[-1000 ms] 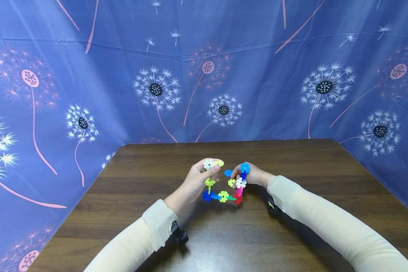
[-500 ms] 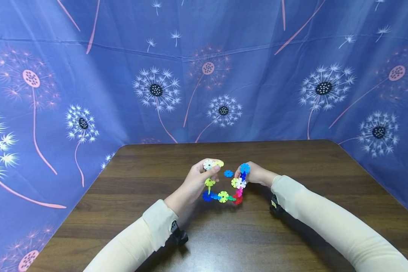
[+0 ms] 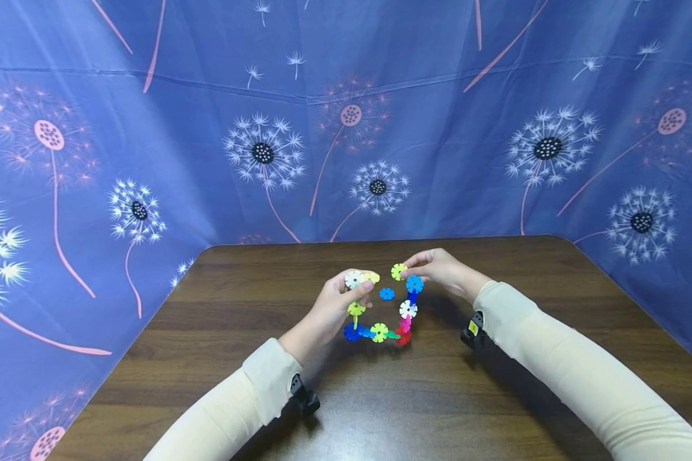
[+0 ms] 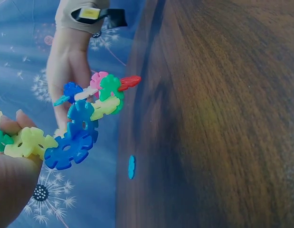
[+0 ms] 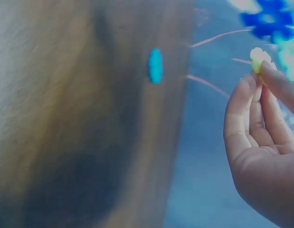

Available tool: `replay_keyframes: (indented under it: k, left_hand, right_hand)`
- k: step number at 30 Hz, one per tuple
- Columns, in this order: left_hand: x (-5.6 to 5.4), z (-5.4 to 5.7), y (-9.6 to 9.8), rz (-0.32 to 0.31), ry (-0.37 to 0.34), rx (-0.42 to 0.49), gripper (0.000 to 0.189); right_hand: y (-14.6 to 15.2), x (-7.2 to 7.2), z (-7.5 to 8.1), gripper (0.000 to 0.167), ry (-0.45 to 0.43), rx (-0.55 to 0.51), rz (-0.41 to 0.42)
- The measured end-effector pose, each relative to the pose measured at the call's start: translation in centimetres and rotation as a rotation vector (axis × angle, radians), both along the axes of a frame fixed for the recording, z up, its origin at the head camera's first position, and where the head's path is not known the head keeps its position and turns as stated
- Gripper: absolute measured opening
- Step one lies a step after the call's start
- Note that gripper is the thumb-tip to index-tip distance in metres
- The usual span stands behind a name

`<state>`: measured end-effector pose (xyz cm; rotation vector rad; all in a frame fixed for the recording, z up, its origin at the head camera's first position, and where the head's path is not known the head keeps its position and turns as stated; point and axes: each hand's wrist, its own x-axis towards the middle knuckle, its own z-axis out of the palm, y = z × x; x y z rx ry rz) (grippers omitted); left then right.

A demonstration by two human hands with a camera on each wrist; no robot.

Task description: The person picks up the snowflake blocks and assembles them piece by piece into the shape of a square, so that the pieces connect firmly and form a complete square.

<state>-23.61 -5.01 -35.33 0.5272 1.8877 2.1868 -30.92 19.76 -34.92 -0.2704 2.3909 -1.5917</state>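
My left hand (image 3: 329, 306) grips a chain of interlocking plastic flower discs (image 3: 379, 333) by its white and yellow end, thumb across the yellow disc. The chain bends in an open U of yellow, blue, green, red, pink and white pieces. At its right end stands a light blue disc (image 3: 414, 284). Beside that disc, my right hand (image 3: 448, 274) pinches a single yellow disc (image 3: 399, 272) between thumb and fingers. In the right wrist view the small yellow disc (image 5: 260, 61) shows at the fingertips, with the chain's blue end blurred above it.
One loose light blue disc (image 3: 387, 294) lies on the brown wooden table (image 3: 254, 288), seen between the two arms of the chain. Behind the table hangs a blue cloth (image 3: 450, 128) printed with dandelions. Each wrist wears a black camera.
My right hand has carried the yellow disc from beside the white disc up and away to the chain's light blue end. The left hand keeps its grip and place.
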Motion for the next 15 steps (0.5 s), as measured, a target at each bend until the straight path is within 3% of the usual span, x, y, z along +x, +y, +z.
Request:
replay_keyframes:
  k: [5, 10, 15]
  left_hand:
    - [-0.1, -0.1, 0.1, 0.003, 0.007, 0.003, 0.022]
    - [-0.1, -0.2, 0.3, 0.016, -0.002, 0.013, 0.020]
    - [-0.1, -0.2, 0.4, 0.025, -0.004, 0.011, 0.020]
  right_hand:
    - [-0.1, 0.8, 1.7, 0.030, 0.012, -0.127, 0.039]
    - [-0.5, 1.8, 2.5, 0.013, 0.016, -0.228, 0.094]
    - [-0.8, 2.6, 2.6, 0.007, 0.026, -0.239, 0.140]
